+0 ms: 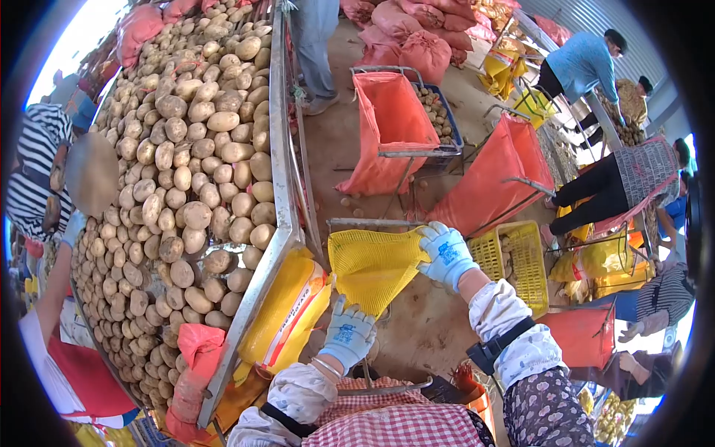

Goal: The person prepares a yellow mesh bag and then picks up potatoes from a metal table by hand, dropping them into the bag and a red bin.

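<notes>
I log both gloves as pale grey-white with blue print on the back, left hand and right hand alike; the mesh sack in their grip is plain yellow with a fine woven grid; just left of the grip, a bag in deeper yellow with a red-and-white band; further left, potatoes tan to dull brown; above the grip, hung sacks orange-red; right of the right hand, a crate in yellow lattice; below the grip, sleeves white with a faint print, one crossed by a black strap; nearest me, checked cloth red on white; beside it, dark fabric with small pale flowers.
</notes>
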Available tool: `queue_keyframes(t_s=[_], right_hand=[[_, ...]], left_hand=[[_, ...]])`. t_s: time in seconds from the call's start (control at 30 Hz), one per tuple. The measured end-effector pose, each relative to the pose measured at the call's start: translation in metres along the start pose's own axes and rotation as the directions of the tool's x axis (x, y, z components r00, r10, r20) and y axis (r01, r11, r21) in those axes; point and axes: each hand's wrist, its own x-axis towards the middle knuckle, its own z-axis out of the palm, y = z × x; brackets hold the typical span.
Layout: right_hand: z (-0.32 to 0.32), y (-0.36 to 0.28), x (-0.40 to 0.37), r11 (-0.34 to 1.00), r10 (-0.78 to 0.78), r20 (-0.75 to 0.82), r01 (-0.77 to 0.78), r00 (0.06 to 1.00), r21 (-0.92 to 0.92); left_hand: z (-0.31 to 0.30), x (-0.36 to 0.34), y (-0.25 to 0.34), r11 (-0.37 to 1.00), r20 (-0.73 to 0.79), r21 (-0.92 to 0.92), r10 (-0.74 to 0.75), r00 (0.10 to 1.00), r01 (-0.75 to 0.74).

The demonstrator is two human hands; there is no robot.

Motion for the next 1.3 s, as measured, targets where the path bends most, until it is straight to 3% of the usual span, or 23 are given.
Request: queue_keyframes(t_s=[0.13, 0.2, 0.23, 0.37, 0.43, 0.47, 0.5, 0.6, 0.63, 0.7, 0.73, 0.8, 0.83, 1.0, 1.07, 1.1, 1.13, 1.17, 1.2, 1.23, 1.27, 1.3], right_hand=[[-0.003, -0.012, 0.004, 0.985, 0.139, 0.183, -0.155, 0.973, 0.078], [0.012, -0.019, -0.001, 0.955, 0.156, 0.239, -0.208, 0.958, 0.213], [0.036, -0.019, -0.004, 0.865, 0.215, 0.263, -0.309, 0.94, 0.395], [0.067, -0.048, -0.027, 0.895, 0.121, 0.151, -0.173, 0.981, 0.412], [0.071, -0.056, -0.038, 0.969, -0.025, 0.025, 0.018, 0.999, 0.248], [0.07, -0.061, -0.046, 0.966, -0.06, 0.095, 0.034, 0.994, 0.258], [0.062, -0.066, -0.052, 0.959, -0.116, 0.156, 0.069, 0.981, 0.276], [0.04, -0.085, -0.077, 0.919, -0.208, 0.042, 0.181, 0.977, 0.349], [0.032, -0.091, -0.078, 0.923, -0.243, 0.108, 0.196, 0.964, 0.332], [0.013, -0.099, -0.079, 0.906, -0.308, 0.145, 0.243, 0.94, 0.347], [0.009, -0.101, -0.078, 0.899, -0.325, 0.124, 0.266, 0.938, 0.347], [0.0, -0.101, -0.082, 0.909, -0.346, 0.171, 0.284, 0.923, 0.307], [-0.005, -0.101, -0.084, 0.905, -0.379, 0.273, 0.292, 0.884, 0.309], [-0.03, -0.131, -0.107, 0.934, -0.356, 0.497, 0.313, 0.791, 0.171], [-0.027, -0.147, -0.121, 0.94, -0.224, 0.569, 0.329, 0.792, -0.088], [-0.018, -0.147, -0.124, 0.942, -0.213, 0.572, 0.323, 0.792, -0.097], [-0.001, -0.145, -0.128, 0.943, -0.206, 0.471, 0.302, 0.858, -0.138], [0.013, -0.143, -0.136, 0.947, -0.192, 0.366, 0.27, 0.91, -0.174], [0.006, -0.148, -0.133, 0.957, -0.177, 0.418, 0.255, 0.891, -0.137], [-0.014, -0.151, -0.124, 0.971, -0.138, 0.478, 0.214, 0.868, -0.109], [-0.033, -0.158, -0.118, 0.994, -0.077, 0.475, 0.107, 0.877, -0.037], [-0.01, -0.145, -0.128, 0.994, -0.103, 0.294, 0.108, 0.95, -0.001]], left_hand=[[-0.002, -0.013, -0.002, 0.995, 0.026, -0.072, -0.073, 0.997, 0.074], [-0.001, -0.018, -0.006, 0.991, 0.059, -0.074, -0.108, 0.992, 0.112], [0.002, -0.024, -0.007, 0.993, 0.066, -0.046, -0.109, 0.992, 0.113], [0.006, -0.048, -0.012, 0.994, 0.069, -0.03, -0.104, 0.992, 0.106], [-0.023, -0.052, -0.003, 0.988, 0.131, -0.099, -0.103, 0.986, 0.116], [-0.039, -0.059, 0.002, 0.977, 0.196, -0.167, -0.1, 0.975, 0.134], [-0.048, -0.064, 0.006, 0.979, 0.205, -0.191, -0.037, 0.978, 0.077], [-0.06, -0.083, 0.019, 0.963, 0.17, -0.243, 0.16, 0.972, -0.116], [-0.055, -0.09, 0.021, 0.958, 0.185, -0.234, 0.209, 0.96, -0.163], [-0.067, -0.088, 0.03, 0.969, 0.411, -0.085, 0.245, 0.878, -0.231], [-0.062, -0.091, 0.03, 0.974, 0.411, -0.063, 0.223, 0.884, -0.216], [-0.029, -0.102, 0.031, 0.978, 0.247, -0.165, 0.169, 0.954, -0.131], [0.001, -0.109, 0.03, 0.973, -0.027, 0.096, 0.214, 0.977, -0.21], [-0.04, -0.093, 0.015, 0.998, 0.068, 0.065, 0.02, 0.998, -0.024], [-0.042, -0.084, 0.017, 1.0, 0.313, 0.022, -0.007, 0.95, 0.0], [-0.047, -0.087, 0.016, 1.0, 0.286, 0.005, 0.013, 0.958, -0.015], [-0.048, -0.091, 0.01, 0.999, 0.286, -0.006, 0.032, 0.958, -0.031], [-0.048, -0.096, 0.001, 0.994, 0.092, 0.057, 0.085, 0.992, -0.09], [-0.05, -0.099, -0.003, 0.982, -0.101, 0.112, 0.162, 0.982, -0.151], [-0.058, -0.097, -0.004, 0.974, -0.103, 0.068, 0.222, 0.97, -0.215], [-0.07, -0.092, -0.008, 0.973, -0.008, 0.064, 0.224, 0.975, -0.223], [-0.076, -0.085, -0.012, 0.968, 0.089, 0.062, 0.236, 0.968, -0.242]])
